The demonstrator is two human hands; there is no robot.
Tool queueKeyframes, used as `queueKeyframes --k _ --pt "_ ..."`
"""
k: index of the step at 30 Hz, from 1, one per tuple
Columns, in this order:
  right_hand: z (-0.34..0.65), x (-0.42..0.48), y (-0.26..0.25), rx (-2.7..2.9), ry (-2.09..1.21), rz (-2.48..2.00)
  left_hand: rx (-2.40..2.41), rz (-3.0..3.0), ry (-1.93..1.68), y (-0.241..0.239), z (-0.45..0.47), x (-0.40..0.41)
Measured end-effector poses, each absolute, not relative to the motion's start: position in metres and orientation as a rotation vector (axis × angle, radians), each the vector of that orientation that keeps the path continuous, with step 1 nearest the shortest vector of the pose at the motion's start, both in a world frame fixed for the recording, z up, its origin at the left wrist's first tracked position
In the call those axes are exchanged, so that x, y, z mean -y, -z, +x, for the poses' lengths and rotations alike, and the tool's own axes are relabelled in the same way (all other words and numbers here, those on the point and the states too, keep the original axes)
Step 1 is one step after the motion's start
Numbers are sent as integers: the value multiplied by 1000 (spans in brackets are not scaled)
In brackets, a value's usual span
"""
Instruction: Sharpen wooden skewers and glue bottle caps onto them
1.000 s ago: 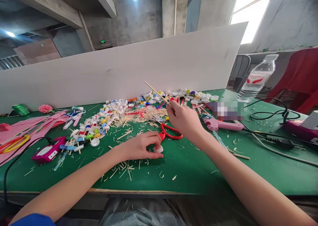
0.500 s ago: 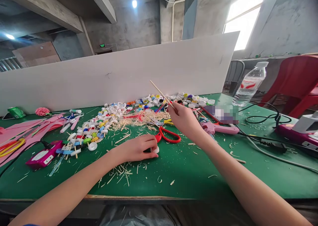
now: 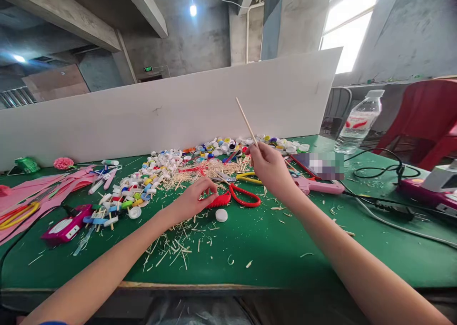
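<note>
My right hand (image 3: 268, 162) is closed around the lower end of a thin wooden stick (image 3: 245, 118), which points up and slightly left above the table. My left hand (image 3: 198, 197) hovers low over the wood shavings, fingers curved with a gap between thumb and forefinger. Nothing shows in it. Its thumb is close to a red toothed piece (image 3: 220, 200); whether they touch I cannot tell. A white bottle cap (image 3: 221, 215) lies on the green table just below. Beside the toothed piece is a red loop handle (image 3: 246, 202), with metal blades and a yellow-handled tool (image 3: 249, 178) behind.
Many coloured caps, several on sticks (image 3: 123, 203), pile up left and back, before a white board (image 3: 171, 115). Purple power strips (image 3: 64, 227) stand both sides. A pink glue gun (image 3: 319, 186), cables, a phone (image 3: 317, 165) and a water bottle (image 3: 359, 120) are at right.
My left hand has let go of the white cap and moved up and left, leaving the cap on the table. My right hand has shifted slightly right, tilting the stick more upright.
</note>
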State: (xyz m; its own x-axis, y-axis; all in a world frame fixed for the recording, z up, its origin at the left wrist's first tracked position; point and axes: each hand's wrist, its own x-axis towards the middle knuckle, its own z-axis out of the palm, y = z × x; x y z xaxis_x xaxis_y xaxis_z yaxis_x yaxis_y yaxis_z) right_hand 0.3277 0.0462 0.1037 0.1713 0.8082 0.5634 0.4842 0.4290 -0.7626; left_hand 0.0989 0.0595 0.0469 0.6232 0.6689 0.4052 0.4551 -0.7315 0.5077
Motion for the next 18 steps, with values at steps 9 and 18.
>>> queueKeyframes --k 9,18 --pt "334 -50 -100 1337 -431 -1060 -1051 2462 -802 -68 124 -88" --pt "335 -51 -101 1291 -501 -956 -1046 3009 -255 -78 195 -180"
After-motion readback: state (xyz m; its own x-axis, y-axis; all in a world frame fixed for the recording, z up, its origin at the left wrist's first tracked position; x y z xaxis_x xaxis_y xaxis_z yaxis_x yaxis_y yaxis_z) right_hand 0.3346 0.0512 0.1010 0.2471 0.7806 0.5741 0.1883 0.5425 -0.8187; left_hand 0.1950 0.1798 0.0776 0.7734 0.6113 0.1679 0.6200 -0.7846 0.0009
